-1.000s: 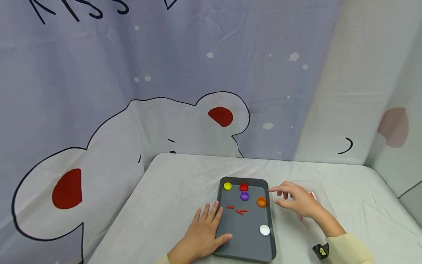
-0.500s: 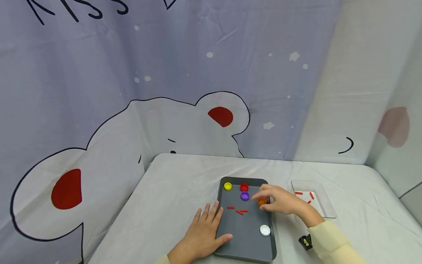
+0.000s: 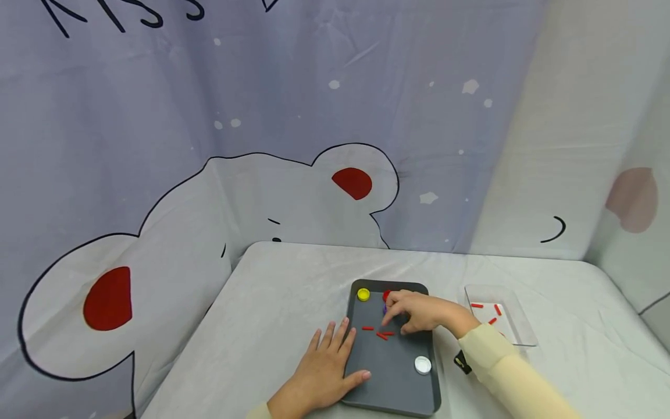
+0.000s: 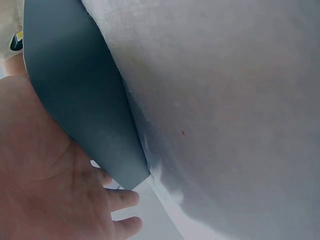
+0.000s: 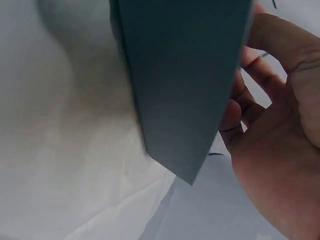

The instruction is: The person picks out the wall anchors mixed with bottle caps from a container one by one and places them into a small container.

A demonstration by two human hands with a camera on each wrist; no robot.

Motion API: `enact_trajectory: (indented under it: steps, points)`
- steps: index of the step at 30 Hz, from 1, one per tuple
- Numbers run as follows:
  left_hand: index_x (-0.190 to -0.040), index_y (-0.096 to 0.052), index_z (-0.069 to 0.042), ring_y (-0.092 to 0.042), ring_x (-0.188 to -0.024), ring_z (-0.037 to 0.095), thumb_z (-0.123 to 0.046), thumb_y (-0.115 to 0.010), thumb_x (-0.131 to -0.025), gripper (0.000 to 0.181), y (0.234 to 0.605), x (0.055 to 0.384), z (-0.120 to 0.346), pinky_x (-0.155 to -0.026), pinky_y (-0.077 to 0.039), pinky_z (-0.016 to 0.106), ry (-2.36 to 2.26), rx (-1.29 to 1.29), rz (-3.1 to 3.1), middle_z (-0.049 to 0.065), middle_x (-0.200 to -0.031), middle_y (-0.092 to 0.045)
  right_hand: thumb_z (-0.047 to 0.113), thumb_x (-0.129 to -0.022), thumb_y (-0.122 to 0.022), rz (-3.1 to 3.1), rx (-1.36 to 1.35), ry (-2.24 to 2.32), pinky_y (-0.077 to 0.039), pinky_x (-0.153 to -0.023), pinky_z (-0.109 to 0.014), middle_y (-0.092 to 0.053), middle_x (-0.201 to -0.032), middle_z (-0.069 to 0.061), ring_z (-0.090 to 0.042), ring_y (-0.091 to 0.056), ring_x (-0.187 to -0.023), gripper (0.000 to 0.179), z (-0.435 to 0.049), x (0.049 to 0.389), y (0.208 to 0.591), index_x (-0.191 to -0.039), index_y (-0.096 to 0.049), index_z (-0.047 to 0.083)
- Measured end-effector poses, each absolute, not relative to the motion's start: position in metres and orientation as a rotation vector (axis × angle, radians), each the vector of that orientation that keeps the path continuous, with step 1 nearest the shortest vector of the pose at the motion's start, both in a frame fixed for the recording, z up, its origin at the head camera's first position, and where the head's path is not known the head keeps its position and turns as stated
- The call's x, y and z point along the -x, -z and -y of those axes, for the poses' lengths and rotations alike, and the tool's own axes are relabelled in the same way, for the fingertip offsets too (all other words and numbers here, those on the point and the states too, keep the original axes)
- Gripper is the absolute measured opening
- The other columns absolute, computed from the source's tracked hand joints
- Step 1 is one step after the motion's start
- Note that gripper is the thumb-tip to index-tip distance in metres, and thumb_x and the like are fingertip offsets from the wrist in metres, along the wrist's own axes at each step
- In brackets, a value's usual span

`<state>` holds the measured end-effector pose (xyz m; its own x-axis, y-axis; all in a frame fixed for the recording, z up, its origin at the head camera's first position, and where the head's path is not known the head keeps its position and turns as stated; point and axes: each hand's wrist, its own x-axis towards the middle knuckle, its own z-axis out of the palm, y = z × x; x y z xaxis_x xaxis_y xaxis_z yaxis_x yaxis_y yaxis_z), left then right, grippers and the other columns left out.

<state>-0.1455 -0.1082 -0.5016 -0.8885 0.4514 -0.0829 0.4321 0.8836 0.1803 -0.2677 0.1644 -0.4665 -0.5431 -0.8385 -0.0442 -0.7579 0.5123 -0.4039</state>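
My left hand (image 3: 321,369) rests spread on the left edge of a grey tray (image 3: 387,387); its palm (image 4: 50,170) shows beside the tray wall in the left wrist view. Over the tray's right side reaches my right hand (image 3: 421,311), thumb and index finger apart, the index fingertip just above several small red sticks (image 3: 368,328). Nothing shows between those fingers. A yellow cap (image 3: 363,294) sits in the far left corner, and a white cap (image 3: 423,365) lies near right. The red cap (image 3: 386,295) and purple cap (image 3: 385,309) are partly covered by my right hand; the orange one is hidden.
Right of the tray stands a clear plastic box (image 3: 525,326) with several red sticks (image 3: 498,309) in it. A white cloth (image 3: 282,302) covers the table. Behind it hangs a printed curtain (image 3: 293,105).
My right hand has moved left from beside the clear box, across the orange cap, to above the red sticks on the tray. The left hand has stayed in place.
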Motion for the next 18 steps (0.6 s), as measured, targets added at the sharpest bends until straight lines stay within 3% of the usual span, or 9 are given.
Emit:
enact_trajectory:
  steps: [18]
  points:
    - [-0.161, -0.029, -0.016, -0.018, -0.155, 0.034, -0.080, -0.031, -0.094, 0.093, 0.501, 0.146, 0.107, -0.120, -0.020, 0.060, -0.205, -0.655, -2.907, 0.005, -0.170, -0.014, 0.012, -0.081, -0.085, -2.537, 1.432, 0.273, -0.047, -0.089, -0.031, -0.052, -0.109, 0.012, -0.007, -0.046, -0.100, 0.038, -0.149, 0.276, 0.482, -0.109, -0.079, 0.036]
